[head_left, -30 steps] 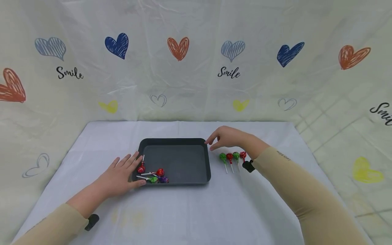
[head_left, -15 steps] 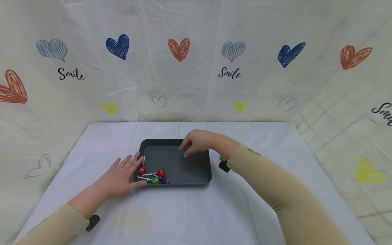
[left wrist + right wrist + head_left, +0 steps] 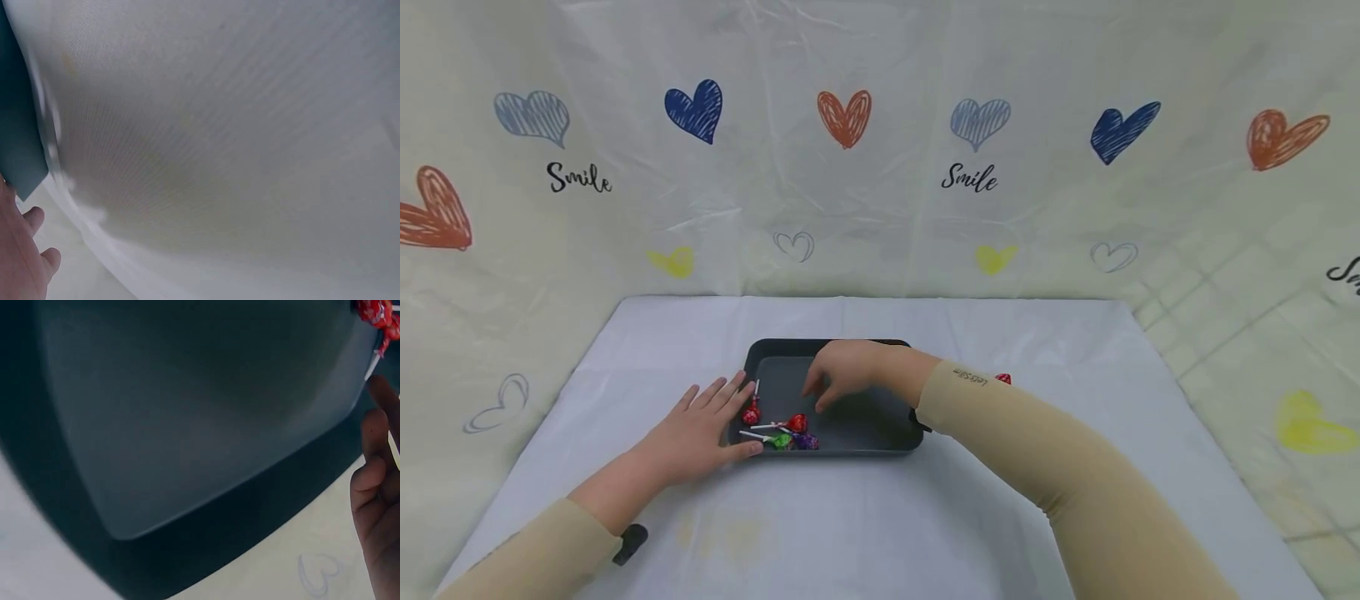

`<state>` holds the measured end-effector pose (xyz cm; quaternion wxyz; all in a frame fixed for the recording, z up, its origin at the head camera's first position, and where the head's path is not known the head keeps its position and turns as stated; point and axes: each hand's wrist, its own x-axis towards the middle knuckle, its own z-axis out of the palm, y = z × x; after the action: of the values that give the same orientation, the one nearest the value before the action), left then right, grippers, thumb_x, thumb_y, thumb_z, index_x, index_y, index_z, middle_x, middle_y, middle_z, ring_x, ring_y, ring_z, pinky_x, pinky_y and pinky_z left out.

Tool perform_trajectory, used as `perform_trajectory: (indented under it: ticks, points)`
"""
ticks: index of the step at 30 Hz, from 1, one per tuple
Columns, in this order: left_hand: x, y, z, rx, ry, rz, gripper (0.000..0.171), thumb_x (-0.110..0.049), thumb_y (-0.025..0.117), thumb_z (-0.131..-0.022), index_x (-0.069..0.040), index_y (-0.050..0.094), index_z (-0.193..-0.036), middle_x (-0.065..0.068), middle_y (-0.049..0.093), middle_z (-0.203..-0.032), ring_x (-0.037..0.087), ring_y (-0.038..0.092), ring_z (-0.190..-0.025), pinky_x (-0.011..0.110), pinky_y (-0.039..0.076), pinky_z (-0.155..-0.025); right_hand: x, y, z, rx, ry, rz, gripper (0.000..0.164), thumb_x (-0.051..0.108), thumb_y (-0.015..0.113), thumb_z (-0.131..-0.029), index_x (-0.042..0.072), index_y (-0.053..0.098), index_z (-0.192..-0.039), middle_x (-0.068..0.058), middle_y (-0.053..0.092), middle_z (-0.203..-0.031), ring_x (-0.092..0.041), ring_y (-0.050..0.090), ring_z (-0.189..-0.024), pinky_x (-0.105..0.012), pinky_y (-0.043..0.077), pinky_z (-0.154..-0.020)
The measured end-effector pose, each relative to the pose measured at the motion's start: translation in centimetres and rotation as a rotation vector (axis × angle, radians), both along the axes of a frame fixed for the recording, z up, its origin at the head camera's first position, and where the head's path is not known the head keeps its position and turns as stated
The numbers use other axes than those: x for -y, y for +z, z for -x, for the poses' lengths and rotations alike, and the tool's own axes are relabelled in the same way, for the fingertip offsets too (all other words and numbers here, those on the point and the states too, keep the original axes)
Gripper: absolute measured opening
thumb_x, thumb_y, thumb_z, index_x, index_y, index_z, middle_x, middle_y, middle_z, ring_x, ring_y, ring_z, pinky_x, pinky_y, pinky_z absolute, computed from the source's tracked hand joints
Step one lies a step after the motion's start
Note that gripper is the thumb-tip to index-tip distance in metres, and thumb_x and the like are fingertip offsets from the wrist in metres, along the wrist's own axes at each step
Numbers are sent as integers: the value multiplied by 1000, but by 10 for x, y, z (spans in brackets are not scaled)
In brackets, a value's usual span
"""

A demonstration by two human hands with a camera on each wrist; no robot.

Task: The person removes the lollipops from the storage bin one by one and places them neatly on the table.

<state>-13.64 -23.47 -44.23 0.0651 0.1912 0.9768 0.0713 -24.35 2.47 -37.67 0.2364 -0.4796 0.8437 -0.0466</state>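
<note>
Resting L hand (image 3: 696,433), w/ fingers straight & spread, at L side of gray tray (image 3: 872,425); no grip seen there. Just R of L fingertips, inside tray: first red lolly (image 3: 751,413). Farther R, past L thumb: green lolly (image 3: 783,442), second red lolly (image 3: 798,423) & purple lolly (image 3: 807,442), bunched tight, w/ two sticks pointing back toward L hand. Hovering R hand (image 3: 846,365) over tray, beyond that bunch, w/ fingers bent down & gap btwn thumb and index; nothing held AFAICT. Can't tell re: contact w/ any stick. R of R wrist, behind tan sleeve (image 3: 1037,442): far red lolly (image 3: 1003,379), mostly hidden.

Could snag a neighbor if pinching in that bunch, b/c of crowded sticks. Might tilt or shift tray if leaning hard w/ L hand. Might also brush far red lolly w/ sleeve, b/c of low forearm.
</note>
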Motion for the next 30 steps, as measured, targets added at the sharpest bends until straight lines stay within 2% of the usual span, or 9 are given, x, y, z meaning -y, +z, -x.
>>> perform_trajectory:
  ticks: [5,8,11,15,19,24,30]
  points:
    - [-1,3,-1,6,-1,-6,101,-75,54,-85,-10,26,-158,13,19,-164,42,18,-147,65,10,-116,17,-9,-4,-37,50,-39,34,38,76,-87,24,75,-118,14,70,-104,1,60,-94,-19,49,-87]
    - [1,-2,0,-8,-9,-21,101,-75,54,-85,-11,26,-158,12,18,-164,42,18,-147,66,9,-116,25,-12,-6,-48,70,-55,32,38,76,-88,25,75,-116,15,70,-104,1,60,-93,-18,49,-87]
    - [1,-3,1,-19,-16,-35,102,-76,53,-84,-12,26,-158,11,19,-164,42,19,-147,66,10,-115,31,-14,-8,-43,68,-73,30,38,75,-89,25,76,-115,14,70,-104,1,61,-92,-18,49,-87]
    - [3,-6,2,-25,-11,-3,106,-84,44,-82,-13,25,-158,8,17,-165,39,19,-148,63,11,-117,37,-16,-11,-45,52,-103,28,37,75,-89,25,76,-114,14,70,-101,0,60,-90,-18,50,-86]
    - [4,-7,3,-28,-13,-17,106,-83,46,-82,-13,26,-158,9,18,-165,39,19,-148,63,11,-116,39,-17,-12,-50,58,-124,26,35,74,-90,25,76,-114,14,70,-99,-1,60,-88,-19,50,-85]
    - [4,-6,3,-15,-12,-2,105,-82,46,-83,-14,24,-159,8,16,-165,39,18,-148,63,10,-117,41,-20,-13,-42,70,-124,23,33,74,-91,26,76,-113,15,70,-96,0,60,-86,-18,50,-83]
    - [0,2,0,-15,-11,-36,104,-80,50,-83,-10,28,-157,11,20,-164,41,20,-147,64,12,-116,44,-22,-12,-28,78,-115,20,29,73,-92,25,77,-111,15,70,-95,0,60,-84,-18,50,-82]
